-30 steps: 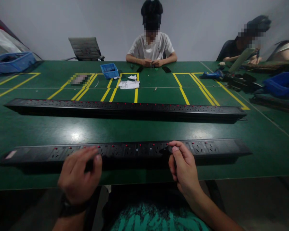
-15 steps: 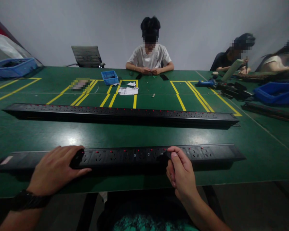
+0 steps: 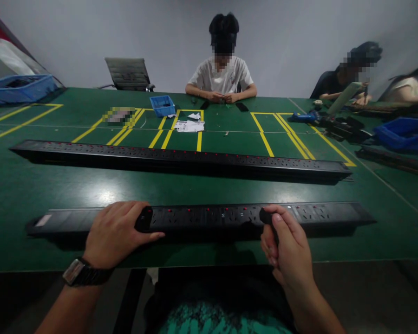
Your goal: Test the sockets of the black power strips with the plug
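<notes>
A long black power strip [image 3: 209, 219] with red switches and many sockets lies along the near edge of the green table [image 3: 55, 185]. My left hand [image 3: 116, 233] rests on top of its left part, fingers laid over it, next to a small black plug-like part [image 3: 143, 219]. My right hand [image 3: 288, 243] is curled at the strip's right part, thumb and fingers pinched on a small black piece [image 3: 265, 216] on the strip. A watch sits on my left wrist.
A second long black power strip [image 3: 181, 160] lies farther back. Yellow tape lines, a small blue bin [image 3: 163, 105] and papers [image 3: 190, 125] sit beyond it. One person sits opposite, two others at the right by tools and a blue bin [image 3: 404, 133]. Another blue bin [image 3: 19, 88] far left.
My left hand left its pinch near the strip's middle and settled flat on the strip's left part. The near strip now sits further right in view. My right hand kept its grip.
</notes>
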Motion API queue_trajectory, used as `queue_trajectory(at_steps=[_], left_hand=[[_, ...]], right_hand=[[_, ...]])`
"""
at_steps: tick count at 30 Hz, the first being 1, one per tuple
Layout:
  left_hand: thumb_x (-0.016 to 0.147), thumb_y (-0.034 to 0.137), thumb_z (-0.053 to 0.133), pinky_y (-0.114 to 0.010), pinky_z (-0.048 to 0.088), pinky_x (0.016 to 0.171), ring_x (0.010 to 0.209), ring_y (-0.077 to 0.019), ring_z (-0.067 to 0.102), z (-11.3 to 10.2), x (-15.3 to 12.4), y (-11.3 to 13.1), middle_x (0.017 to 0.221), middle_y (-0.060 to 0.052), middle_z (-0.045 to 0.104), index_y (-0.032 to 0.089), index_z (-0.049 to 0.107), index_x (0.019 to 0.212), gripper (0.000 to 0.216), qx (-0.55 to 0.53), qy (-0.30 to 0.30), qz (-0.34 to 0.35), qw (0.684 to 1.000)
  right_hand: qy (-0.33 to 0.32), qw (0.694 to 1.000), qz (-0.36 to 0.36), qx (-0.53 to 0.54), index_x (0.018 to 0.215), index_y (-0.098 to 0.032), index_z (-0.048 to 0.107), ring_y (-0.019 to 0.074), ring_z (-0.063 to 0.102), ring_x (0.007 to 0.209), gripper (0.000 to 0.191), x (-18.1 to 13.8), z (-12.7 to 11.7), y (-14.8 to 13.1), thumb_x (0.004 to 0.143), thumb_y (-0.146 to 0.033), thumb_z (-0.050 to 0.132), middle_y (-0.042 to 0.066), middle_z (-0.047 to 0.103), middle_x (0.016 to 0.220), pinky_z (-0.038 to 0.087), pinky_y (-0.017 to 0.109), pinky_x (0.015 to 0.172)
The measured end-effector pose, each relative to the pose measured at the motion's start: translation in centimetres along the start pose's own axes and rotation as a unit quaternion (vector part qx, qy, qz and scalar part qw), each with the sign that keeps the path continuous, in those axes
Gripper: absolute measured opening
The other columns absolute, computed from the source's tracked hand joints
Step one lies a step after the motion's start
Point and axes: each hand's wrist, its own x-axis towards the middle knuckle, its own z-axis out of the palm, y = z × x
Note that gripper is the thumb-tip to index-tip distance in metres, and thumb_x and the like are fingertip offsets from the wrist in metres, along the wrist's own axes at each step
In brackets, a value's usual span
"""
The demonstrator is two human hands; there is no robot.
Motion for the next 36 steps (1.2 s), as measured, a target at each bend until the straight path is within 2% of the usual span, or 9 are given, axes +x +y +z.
queue_trajectory(at_steps=[3, 7, 14, 21, 29, 33, 36], left_hand=[[0.073, 0.081, 0.067, -0.049, 0.045, 0.089, 0.101, -0.0365, 0.065, 0.1, 0.4, 0.4, 0.110, -0.014, 0.074, 0.024, 0.067, 0.112, 0.069, 0.003, 0.016, 0.007, 1.000], [0.073, 0.086, 0.062, -0.047, 0.046, 0.084, 0.095, -0.0342, 0.066, 0.0, 0.9, -0.4, 0.102, -0.012, 0.074, 0.022, 0.067, 0.107, 0.073, 0.027, 0.041, 0.018, 0.999], [0.072, 0.092, 0.057, -0.044, 0.045, 0.079, 0.088, -0.0305, 0.065, -1.1, 2.1, -0.7, 0.096, -0.010, 0.073, 0.020, 0.069, 0.104, 0.079, 0.053, 0.033, 0.040, 0.997], [0.074, 0.089, 0.058, -0.045, 0.048, 0.082, 0.090, -0.0311, 0.066, 0.0, 1.7, 0.2, 0.100, -0.011, 0.073, 0.021, 0.067, 0.106, 0.076, 0.040, 0.022, 0.029, 0.999], [0.073, 0.093, 0.053, -0.044, 0.048, 0.081, 0.089, -0.0306, 0.066, 0.4, 2.0, 1.1, 0.099, -0.010, 0.073, 0.020, 0.066, 0.109, 0.082, 0.044, 0.026, 0.024, 0.998], [0.075, 0.091, 0.054, -0.045, 0.048, 0.083, 0.090, -0.0314, 0.065, 0.2, 2.2, 1.2, 0.099, -0.010, 0.071, 0.021, 0.065, 0.109, 0.079, 0.033, 0.005, 0.030, 0.999], [0.078, 0.088, 0.056, -0.047, 0.049, 0.086, 0.096, -0.0332, 0.064, 0.2, 2.2, 0.7, 0.106, -0.011, 0.072, 0.020, 0.064, 0.116, 0.078, 0.004, -0.030, 0.034, 0.999]], right_hand=[[-0.001, 1.000, 0.003, -0.013, 0.114, -0.025, 0.061, 0.0067, 0.026, 0.032, 0.026, 0.2, -0.5, 0.0, 0.098, -0.045, 0.063, -0.011, 0.040, 0.044, 0.021, 0.014, 0.030], [-0.024, 1.000, 0.010, -0.010, 0.114, -0.024, 0.061, 0.0063, 0.026, 0.031, 0.027, 0.4, -0.7, 0.3, 0.098, -0.045, 0.063, -0.011, 0.041, 0.044, 0.021, 0.014, 0.030], [-0.035, 0.999, 0.015, -0.002, 0.115, -0.024, 0.060, 0.0064, 0.026, 0.031, 0.028, 0.9, -0.9, 0.5, 0.098, -0.046, 0.063, -0.012, 0.042, 0.045, 0.022, 0.015, 0.029], [-0.037, 0.999, 0.018, -0.008, 0.115, -0.024, 0.060, 0.0062, 0.028, 0.029, 0.028, 1.3, -0.9, 0.5, 0.097, -0.046, 0.063, -0.012, 0.042, 0.044, 0.021, 0.016, 0.029], [-0.033, 0.999, 0.015, -0.005, 0.115, -0.023, 0.059, 0.0058, 0.029, 0.028, 0.028, 1.5, -0.8, 0.9, 0.097, -0.044, 0.063, -0.013, 0.043, 0.044, 0.021, 0.015, 0.029], [-0.031, 0.999, 0.024, -0.003, 0.114, -0.023, 0.059, 0.0052, 0.029, 0.028, 0.031, 1.9, -0.6, 1.0, 0.095, -0.046, 0.064, -0.014, 0.042, 0.044, 0.021, 0.014, 0.029], [-0.031, 0.999, 0.027, -0.006, 0.114, -0.024, 0.059, 0.0051, 0.029, 0.028, 0.029, 1.9, -0.4, 0.9, 0.096, -0.046, 0.064, -0.014, 0.043, 0.045, 0.021, 0.013, 0.029]])
